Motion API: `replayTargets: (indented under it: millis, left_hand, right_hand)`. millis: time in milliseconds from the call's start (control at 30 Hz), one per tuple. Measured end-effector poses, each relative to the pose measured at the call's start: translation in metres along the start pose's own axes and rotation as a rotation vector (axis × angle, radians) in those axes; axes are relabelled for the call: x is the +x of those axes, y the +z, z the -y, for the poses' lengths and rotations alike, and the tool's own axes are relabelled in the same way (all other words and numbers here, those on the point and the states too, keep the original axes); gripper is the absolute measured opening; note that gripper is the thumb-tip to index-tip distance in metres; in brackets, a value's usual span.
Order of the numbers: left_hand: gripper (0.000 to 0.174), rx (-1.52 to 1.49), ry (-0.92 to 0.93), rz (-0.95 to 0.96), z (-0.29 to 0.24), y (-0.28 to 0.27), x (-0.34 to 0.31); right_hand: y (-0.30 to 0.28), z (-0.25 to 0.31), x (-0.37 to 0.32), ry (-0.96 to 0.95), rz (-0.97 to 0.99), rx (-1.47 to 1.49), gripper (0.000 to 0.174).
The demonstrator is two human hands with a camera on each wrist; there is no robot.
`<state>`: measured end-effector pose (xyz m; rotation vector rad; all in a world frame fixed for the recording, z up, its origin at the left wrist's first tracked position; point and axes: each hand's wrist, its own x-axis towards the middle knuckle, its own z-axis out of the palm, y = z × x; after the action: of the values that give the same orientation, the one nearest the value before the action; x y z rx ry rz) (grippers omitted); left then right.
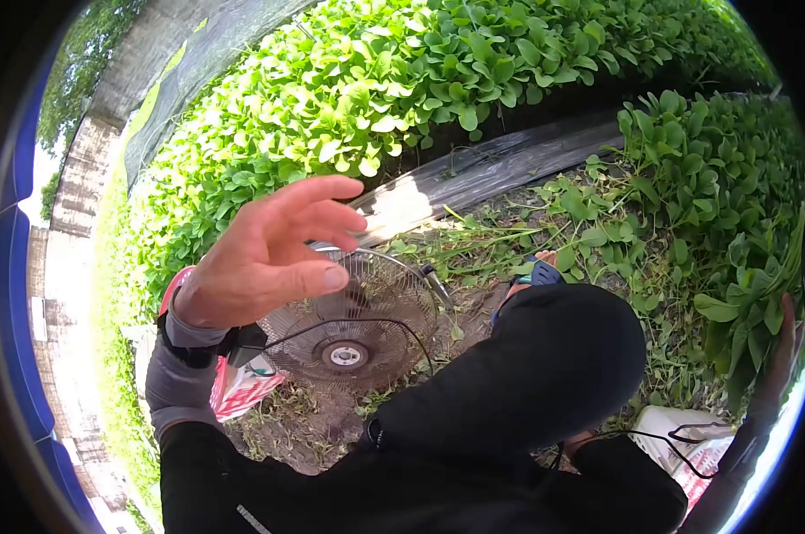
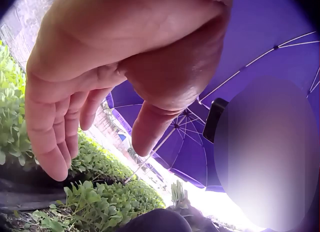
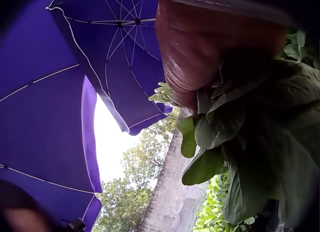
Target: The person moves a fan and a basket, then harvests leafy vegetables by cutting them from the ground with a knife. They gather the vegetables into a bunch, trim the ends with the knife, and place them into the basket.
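My left hand [image 1: 269, 249] is raised over the caged fan, its fingers loosely bent and apart from the thumb. Nothing lies between them in the left wrist view, where the palm and hanging fingers of the same hand [image 2: 115, 67] show. At the far right of the head view, my right hand [image 1: 787, 325] grips a bunch of leafy greens [image 1: 749, 303]. Seen from the right wrist, that hand [image 3: 200, 47] is curled round the bunch. Broad dark leaves [image 3: 255, 147] spread on one side and cut stems [image 3: 162, 93] stick out on the other.
A round fan [image 1: 345, 356] with a wire cage stands on the soil before my bent knee [image 1: 545, 365]. Dense greens [image 1: 376, 89] grow beyond a plastic-covered bed edge [image 1: 509, 173]. Pulled plants litter the ground. Red-and-white bags [image 1: 242, 392] flank me. Purple umbrellas [image 3: 45, 117] spread overhead.
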<state>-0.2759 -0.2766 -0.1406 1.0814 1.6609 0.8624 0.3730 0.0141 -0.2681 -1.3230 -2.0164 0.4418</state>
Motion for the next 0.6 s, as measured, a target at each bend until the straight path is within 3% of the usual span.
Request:
replayTargets:
  millis: [67, 100, 133, 200, 267, 333, 400, 467, 500, 600]
  left_hand:
    - [0.073, -0.234, -0.024, 0.066, 0.012, -0.012, -0.038]
    - [0.068, -0.329, -0.024, 0.119, 0.016, -0.016, -0.053]
    - [0.069, -0.375, 0.023, 0.154, 0.024, -0.017, -0.066]
    - [0.074, -0.53, 0.055, 0.182, 0.027, 0.0, -0.081]
    - [0.077, -0.5, 0.001, 0.28, 0.028, 0.014, -0.08]
    - [0.076, -0.189, 0.058, 0.356, 0.02, 0.04, -0.062]
    - [0.07, 0.244, 0.175, 0.299, 0.001, 0.079, -0.034]
    - [0.098, 0.652, 0.195, 0.237, -0.003, 0.104, -0.005]
    - [0.097, 0.834, 0.413, 0.138, -0.001, 0.116, 0.008]
    - [0.099, 0.97, 0.616, 0.105, -0.017, 0.137, 0.038]
  right_hand:
    - [-0.027, 0.006, -0.013, 0.088, -0.07, 0.024, 0.045]
    - [-0.043, 0.011, -0.021, 0.272, -0.149, 0.384, 0.045]
    - [-0.06, 0.011, -0.032, 0.341, -0.204, 0.455, 0.046]
    - [-0.086, 0.025, -0.057, 0.398, -0.303, 0.53, 0.047]
    - [-0.119, 0.057, -0.084, 0.418, -0.413, 0.53, 0.05]
    - [-0.141, 0.104, -0.109, 0.352, -0.505, 0.503, 0.052]
    - [-0.189, 0.117, -0.134, 0.254, -0.535, 0.432, 0.053]
    - [-0.243, 0.135, -0.17, 0.224, -0.601, 0.341, 0.055]
    - [-0.274, 0.147, -0.189, 0.269, -0.682, 0.288, 0.063]
    - [-0.357, 0.179, -0.24, 0.384, -0.893, 0.176, 0.092]
